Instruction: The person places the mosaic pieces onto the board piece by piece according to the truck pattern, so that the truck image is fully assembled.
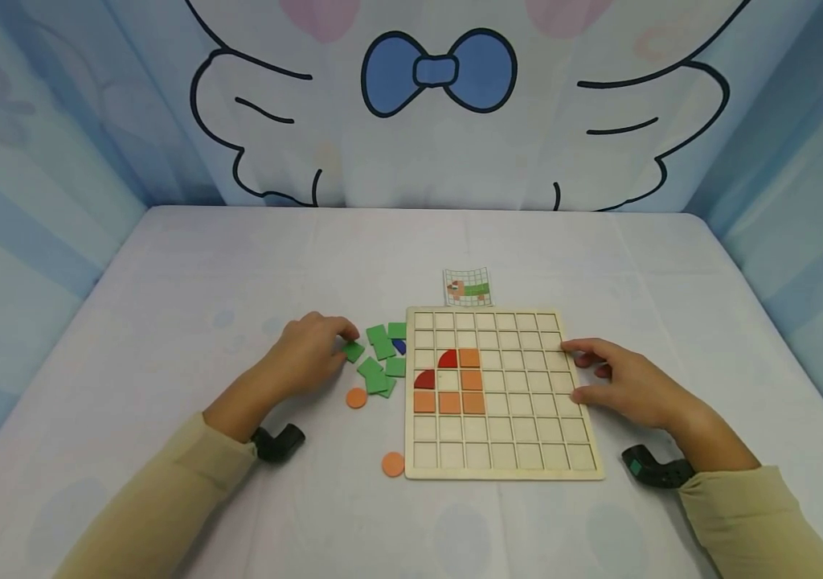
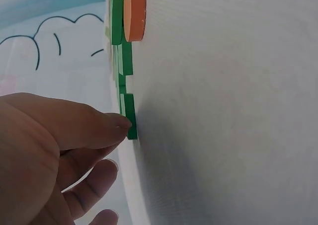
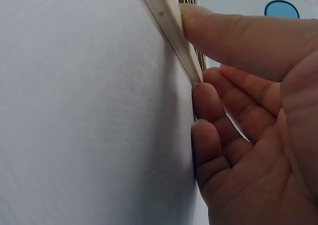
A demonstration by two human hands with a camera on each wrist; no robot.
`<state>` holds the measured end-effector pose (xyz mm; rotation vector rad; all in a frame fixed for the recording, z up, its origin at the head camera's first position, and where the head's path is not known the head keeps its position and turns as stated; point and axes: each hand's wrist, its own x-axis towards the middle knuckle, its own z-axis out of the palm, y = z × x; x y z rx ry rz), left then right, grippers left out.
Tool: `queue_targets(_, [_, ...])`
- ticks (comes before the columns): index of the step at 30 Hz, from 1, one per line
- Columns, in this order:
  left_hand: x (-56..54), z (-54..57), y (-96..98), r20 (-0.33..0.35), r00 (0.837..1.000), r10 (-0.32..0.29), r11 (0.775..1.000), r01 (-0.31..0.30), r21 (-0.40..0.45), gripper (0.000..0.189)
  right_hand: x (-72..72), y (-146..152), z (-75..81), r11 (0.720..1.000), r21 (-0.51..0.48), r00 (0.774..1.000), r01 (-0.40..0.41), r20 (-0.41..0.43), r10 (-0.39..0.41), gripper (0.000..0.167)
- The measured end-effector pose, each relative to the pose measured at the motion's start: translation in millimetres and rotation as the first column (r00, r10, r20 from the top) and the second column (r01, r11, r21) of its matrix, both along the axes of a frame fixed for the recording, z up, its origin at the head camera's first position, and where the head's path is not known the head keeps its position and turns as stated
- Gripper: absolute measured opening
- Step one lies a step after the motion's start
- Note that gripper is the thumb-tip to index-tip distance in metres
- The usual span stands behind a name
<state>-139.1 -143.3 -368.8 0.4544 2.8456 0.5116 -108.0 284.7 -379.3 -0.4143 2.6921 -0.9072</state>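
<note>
Head view, please: what did you see in the left hand (image 1: 308, 350)?

I saw its fingers (image 2: 94, 128) pinching a green tile (image 1: 354, 351): a small, flat, plain square with straight sides. It was left of the other green pieces (image 1: 375, 381), which lay between it and the wooden board (image 1: 505, 475). I couldn't tell whether it touched the counter (image 1: 180, 289).

And the right hand (image 1: 632, 386)?

I had it touching the board's right edge, thumb (image 1: 592, 396) and index finger (image 1: 590, 345) apart. Five orange squares (image 1: 471, 379) and two red quarter-circles (image 1: 424, 380) sat in the grid.

card (image 1: 467, 287) behind grid board (image 1: 530, 407) | loose tiles (image 1: 382, 351) left of it | my right hand (image 1: 632, 384) at its right edge
</note>
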Motion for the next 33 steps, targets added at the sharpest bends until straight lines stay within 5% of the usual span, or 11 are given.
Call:
queue_targets(15, [-0.9, -1.1, -0.6, 0.0, 1.0, -0.003, 1.0, 0.003, -0.023, 0.028, 0.5, 1, -1.0, 1.0, -0.005, 1.0, -0.009, -0.008, 0.009, 0.066])
queue_targets(33, [5.6, 7.9, 4.3, -0.095, 0.995, -0.026, 0.999, 0.022, -0.036, 0.027, 0.6, 3, -2.8, 1.0, -0.019, 1.0, -0.015, -0.006, 0.015, 0.066])
